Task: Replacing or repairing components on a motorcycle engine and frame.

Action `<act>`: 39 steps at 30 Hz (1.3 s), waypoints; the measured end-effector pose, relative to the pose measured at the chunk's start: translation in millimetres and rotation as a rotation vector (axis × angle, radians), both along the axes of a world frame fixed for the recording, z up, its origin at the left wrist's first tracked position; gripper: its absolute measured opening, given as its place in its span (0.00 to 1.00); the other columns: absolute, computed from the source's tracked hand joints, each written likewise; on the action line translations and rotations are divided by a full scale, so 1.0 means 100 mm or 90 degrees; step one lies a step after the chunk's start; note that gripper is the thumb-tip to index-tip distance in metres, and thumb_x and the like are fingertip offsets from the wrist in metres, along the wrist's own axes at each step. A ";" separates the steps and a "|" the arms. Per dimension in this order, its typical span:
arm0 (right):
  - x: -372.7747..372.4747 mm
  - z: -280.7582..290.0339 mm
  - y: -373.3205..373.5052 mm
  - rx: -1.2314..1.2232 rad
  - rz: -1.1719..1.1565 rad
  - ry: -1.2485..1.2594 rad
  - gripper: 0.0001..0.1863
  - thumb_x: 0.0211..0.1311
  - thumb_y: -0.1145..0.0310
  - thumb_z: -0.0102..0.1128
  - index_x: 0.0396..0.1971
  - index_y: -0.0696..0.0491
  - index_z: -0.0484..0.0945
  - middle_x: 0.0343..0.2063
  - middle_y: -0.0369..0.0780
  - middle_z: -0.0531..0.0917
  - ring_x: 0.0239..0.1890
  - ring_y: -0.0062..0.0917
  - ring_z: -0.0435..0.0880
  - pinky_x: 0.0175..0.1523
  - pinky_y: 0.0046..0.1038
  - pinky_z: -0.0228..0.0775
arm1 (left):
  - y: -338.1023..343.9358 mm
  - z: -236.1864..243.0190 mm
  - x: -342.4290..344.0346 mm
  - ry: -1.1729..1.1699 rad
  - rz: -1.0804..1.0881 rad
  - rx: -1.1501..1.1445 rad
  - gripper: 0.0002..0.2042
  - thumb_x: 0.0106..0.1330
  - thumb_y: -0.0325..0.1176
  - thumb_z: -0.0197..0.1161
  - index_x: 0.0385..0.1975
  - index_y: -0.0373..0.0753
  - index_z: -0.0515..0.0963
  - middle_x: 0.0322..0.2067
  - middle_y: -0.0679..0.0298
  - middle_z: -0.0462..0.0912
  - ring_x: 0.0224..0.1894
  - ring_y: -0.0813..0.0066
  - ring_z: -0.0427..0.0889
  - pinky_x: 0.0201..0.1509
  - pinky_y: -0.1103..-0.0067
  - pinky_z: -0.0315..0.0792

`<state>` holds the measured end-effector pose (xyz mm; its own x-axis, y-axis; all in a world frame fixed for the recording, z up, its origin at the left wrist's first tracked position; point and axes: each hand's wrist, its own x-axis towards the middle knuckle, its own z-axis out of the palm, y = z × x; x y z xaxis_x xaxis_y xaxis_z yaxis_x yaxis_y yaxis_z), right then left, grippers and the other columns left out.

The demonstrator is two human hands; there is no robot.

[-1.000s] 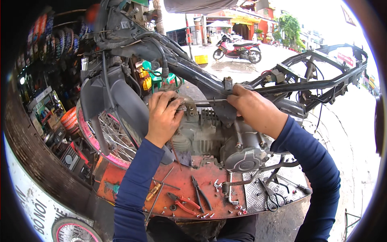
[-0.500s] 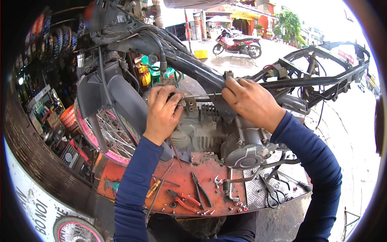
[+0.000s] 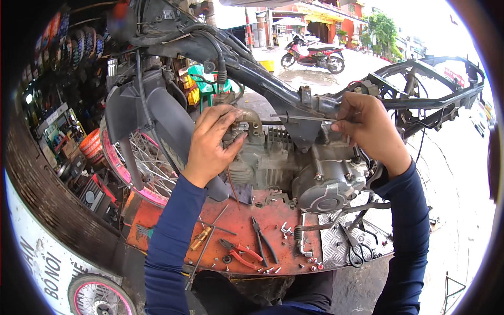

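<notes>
A stripped motorcycle with a black frame (image 3: 262,81) and grimy engine (image 3: 328,186) stands before me. My left hand (image 3: 211,144) is closed at the curved intake pipe (image 3: 253,119), its fingertips round a small part I cannot make out. My right hand (image 3: 371,128) pinches a thin metal rod (image 3: 304,117), which lies level across the black frame bracket (image 3: 302,136) toward the pipe.
The orange work platform (image 3: 147,220) carries pliers (image 3: 239,252), scissors (image 3: 357,247), screwdrivers, several bolts and a tread plate (image 3: 333,247). A pink-rimmed front wheel (image 3: 115,163) is at left, beside a cluttered shop. A red scooter (image 3: 312,55) is parked beyond.
My right hand has moved rightward along with the rod, its wrist now more upright. My left hand has lowered slightly and stays at the intake, with more of the pipe showing.
</notes>
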<state>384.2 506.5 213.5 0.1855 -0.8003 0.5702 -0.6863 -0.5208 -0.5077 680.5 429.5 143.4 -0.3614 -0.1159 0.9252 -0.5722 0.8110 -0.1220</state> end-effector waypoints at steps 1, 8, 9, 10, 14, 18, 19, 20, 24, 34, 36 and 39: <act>0.03 -0.03 -0.03 0.076 0.027 -0.072 0.07 0.45 0.82 0.64 0.21 0.62 0.72 0.14 0.44 0.75 0.20 0.29 0.79 0.27 0.28 0.67 | 0.02 0.00 -0.01 0.005 0.002 -0.003 0.22 0.45 0.23 0.70 0.45 0.37 0.77 0.44 0.58 0.78 0.45 0.58 0.76 0.49 0.70 0.72; -0.32 -0.14 0.43 -0.170 -0.136 -0.189 0.08 0.51 0.82 0.65 0.24 0.59 0.73 0.19 0.33 0.78 0.22 0.12 0.72 0.28 0.18 0.62 | 0.27 -0.13 0.11 0.050 0.031 -0.024 0.20 0.45 0.24 0.70 0.42 0.37 0.78 0.41 0.59 0.79 0.44 0.59 0.76 0.49 0.69 0.71; -0.33 -0.17 0.44 -0.240 -0.167 -0.299 0.06 0.52 0.80 0.65 0.26 0.59 0.76 0.20 0.33 0.80 0.21 0.12 0.75 0.25 0.17 0.63 | 0.30 -0.16 0.14 0.067 0.013 -0.038 0.21 0.44 0.22 0.70 0.42 0.37 0.78 0.40 0.58 0.79 0.43 0.59 0.77 0.48 0.70 0.72; -0.33 -0.20 0.44 -0.268 -0.124 -0.279 0.06 0.52 0.80 0.65 0.26 0.59 0.76 0.20 0.33 0.80 0.21 0.12 0.75 0.25 0.17 0.63 | 0.32 -0.19 0.15 0.088 0.012 -0.024 0.19 0.43 0.21 0.70 0.40 0.36 0.79 0.40 0.58 0.80 0.43 0.59 0.76 0.49 0.71 0.71; 0.12 -0.34 0.15 -0.078 0.110 -0.403 0.10 0.57 0.80 0.63 0.39 0.62 0.77 0.29 0.36 0.81 0.24 0.16 0.81 0.27 0.17 0.75 | 0.24 -0.19 0.06 0.092 0.018 -0.034 0.21 0.44 0.25 0.71 0.42 0.39 0.78 0.40 0.59 0.77 0.42 0.57 0.74 0.47 0.68 0.70; 0.71 -0.24 -0.33 -0.021 0.187 -0.247 0.05 0.51 0.79 0.66 0.26 0.62 0.78 0.19 0.41 0.81 0.24 0.24 0.84 0.28 0.24 0.74 | 0.08 -0.07 -0.09 0.076 0.068 -0.029 0.23 0.44 0.33 0.73 0.44 0.41 0.77 0.47 0.60 0.74 0.49 0.56 0.70 0.54 0.63 0.65; 0.81 -0.19 -0.45 -0.184 0.072 -0.091 0.08 0.46 0.75 0.69 0.25 0.61 0.79 0.21 0.44 0.82 0.26 0.34 0.84 0.33 0.30 0.74 | 0.05 -0.04 -0.12 0.072 0.074 -0.025 0.23 0.44 0.33 0.73 0.44 0.41 0.77 0.47 0.60 0.74 0.49 0.56 0.70 0.54 0.63 0.65; 0.91 -0.15 -0.55 -0.192 0.063 -0.066 0.08 0.45 0.74 0.70 0.25 0.60 0.80 0.22 0.45 0.83 0.27 0.37 0.84 0.35 0.33 0.74 | 0.02 -0.01 -0.15 0.069 0.099 -0.033 0.25 0.42 0.30 0.73 0.45 0.41 0.78 0.48 0.58 0.74 0.50 0.55 0.69 0.54 0.64 0.67; 1.08 -0.11 -0.75 -0.136 0.022 -0.008 0.10 0.43 0.71 0.72 0.27 0.56 0.83 0.24 0.45 0.84 0.30 0.40 0.84 0.38 0.36 0.74 | -0.02 0.03 -0.23 0.085 0.134 -0.021 0.20 0.40 0.28 0.74 0.38 0.41 0.82 0.48 0.59 0.75 0.52 0.55 0.68 0.55 0.64 0.66; 0.99 -0.12 -0.80 -0.201 0.069 -0.021 0.08 0.46 0.74 0.71 0.26 0.60 0.82 0.17 0.42 0.82 0.21 0.24 0.81 0.30 0.27 0.71 | -0.03 0.07 -0.33 0.109 0.140 -0.001 0.10 0.44 0.28 0.72 0.28 0.40 0.84 0.47 0.62 0.76 0.51 0.56 0.68 0.55 0.66 0.64; 0.97 -0.05 -0.82 -0.147 0.178 -0.073 0.07 0.51 0.73 0.68 0.27 0.60 0.79 0.16 0.37 0.80 0.20 0.19 0.79 0.29 0.25 0.71 | -0.01 0.07 -0.34 0.078 0.174 0.011 0.08 0.45 0.29 0.71 0.27 0.41 0.84 0.47 0.63 0.75 0.52 0.58 0.67 0.56 0.64 0.62; 0.93 0.09 -0.86 -0.237 0.137 -0.044 0.07 0.57 0.72 0.64 0.28 0.60 0.76 0.16 0.35 0.79 0.19 0.16 0.76 0.27 0.22 0.70 | 0.00 0.07 -0.33 0.047 0.205 0.019 0.06 0.46 0.30 0.71 0.25 0.41 0.84 0.48 0.65 0.74 0.53 0.60 0.66 0.58 0.63 0.59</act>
<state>477.3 420.9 222.3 0.2767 -0.4856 0.8293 -0.5138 -0.8040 -0.2994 647.2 429.4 150.6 -0.2343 -0.2415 0.9417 -0.8062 0.5895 -0.0494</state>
